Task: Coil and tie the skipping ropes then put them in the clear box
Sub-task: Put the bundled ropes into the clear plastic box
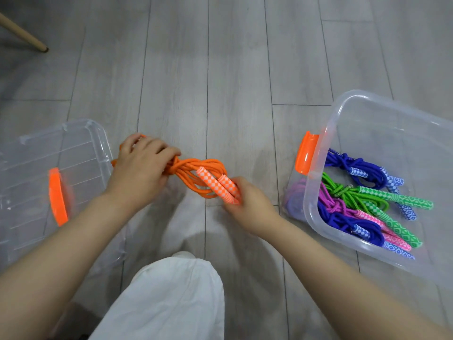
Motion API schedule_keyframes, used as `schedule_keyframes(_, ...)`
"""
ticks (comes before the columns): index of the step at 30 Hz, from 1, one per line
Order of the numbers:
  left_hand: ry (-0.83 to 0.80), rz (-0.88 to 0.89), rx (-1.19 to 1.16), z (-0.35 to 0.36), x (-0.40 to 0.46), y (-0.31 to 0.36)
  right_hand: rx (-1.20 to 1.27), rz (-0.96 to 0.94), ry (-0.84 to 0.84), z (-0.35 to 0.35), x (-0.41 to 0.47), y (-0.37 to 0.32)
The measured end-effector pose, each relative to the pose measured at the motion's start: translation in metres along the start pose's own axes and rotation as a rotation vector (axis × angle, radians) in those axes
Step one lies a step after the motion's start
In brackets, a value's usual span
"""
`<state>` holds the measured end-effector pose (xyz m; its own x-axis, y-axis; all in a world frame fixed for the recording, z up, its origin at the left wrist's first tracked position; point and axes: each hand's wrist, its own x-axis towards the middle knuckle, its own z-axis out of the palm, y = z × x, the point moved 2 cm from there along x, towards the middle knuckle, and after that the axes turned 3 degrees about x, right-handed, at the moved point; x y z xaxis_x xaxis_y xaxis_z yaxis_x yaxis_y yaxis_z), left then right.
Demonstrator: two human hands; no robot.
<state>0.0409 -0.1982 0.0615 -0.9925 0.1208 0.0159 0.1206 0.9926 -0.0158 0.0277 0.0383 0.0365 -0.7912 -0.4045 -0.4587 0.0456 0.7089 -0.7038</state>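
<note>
Orange cord is what I am seeing at the centre of the view: the orange skipping rope (196, 175), gathered into several loops, is hanging between my two hands above the grey plank floor (220, 69). My left hand (142, 165) is grasping the bunched end of the coil, fingers curled round the cord. My right hand (247, 202) is gripping the lower ends of the rope's two checkered handles (220, 186), which are lying side by side against the loops.

To the right of the orange rope, the clear box (318, 217) is sitting open on the floor, an orange latch (306, 153) showing on its near wall. Inside it, coiled ropes are lying together: a blue rope (360, 168) at the far end, a green rope (382, 195) below it, a pink rope (367, 214) and a second blue one (353, 224) nearest me.

To the left of the orange rope, the clear lid (49, 168) with its own orange latch is lying on the floor, close beside my left wrist. Below the rope, a knee in white trousers (171, 298) is showing. A wooden leg (24, 33) is standing far up-left of it.
</note>
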Motion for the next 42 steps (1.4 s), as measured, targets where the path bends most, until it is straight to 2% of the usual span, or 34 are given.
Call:
schedule_keyframes(6,0.105,-0.078,-0.056,-0.061,0.022,0.009,0.220,0.018,-0.048,-0.045,-0.032,-0.053)
schedule_keyframes(10,0.127,-0.139,-0.201,-0.100,0.045,0.036,0.287,-0.007,-0.038,-0.095,-0.055,-0.070)
schedule_keyframes(13,0.148,-0.088,-0.284,-0.121,0.060,0.068,0.236,-0.023,-0.051,-0.146,-0.072,-0.061)
schedule_keyframes(16,0.138,0.051,-0.289,-0.133,0.075,0.103,0.139,0.013,-0.164,-0.192,-0.085,-0.029)
schedule_keyframes(21,-0.033,0.326,-0.247,-0.131,0.094,0.176,-0.040,0.150,-0.203,-0.247,-0.094,0.046)
schedule_keyframes(25,-0.206,0.393,-0.228,-0.120,0.094,0.242,-0.194,0.265,-0.197,-0.274,-0.105,0.094)
schedule_keyframes(29,-0.254,0.513,-0.084,-0.099,0.097,0.293,-0.356,0.341,-0.181,-0.286,-0.114,0.135)
schedule_keyframes(35,-0.415,0.567,0.080,-0.048,0.131,0.339,-0.530,0.355,-0.181,-0.272,-0.107,0.187)
schedule_keyframes(39,-0.651,0.525,-0.037,-0.005,0.145,0.352,-0.554,0.361,-0.166,-0.257,-0.099,0.217)
schedule_keyframes(42,-0.656,0.536,0.018,0.012,0.153,0.353,-0.567,0.312,-0.167,-0.245,-0.090,0.235)
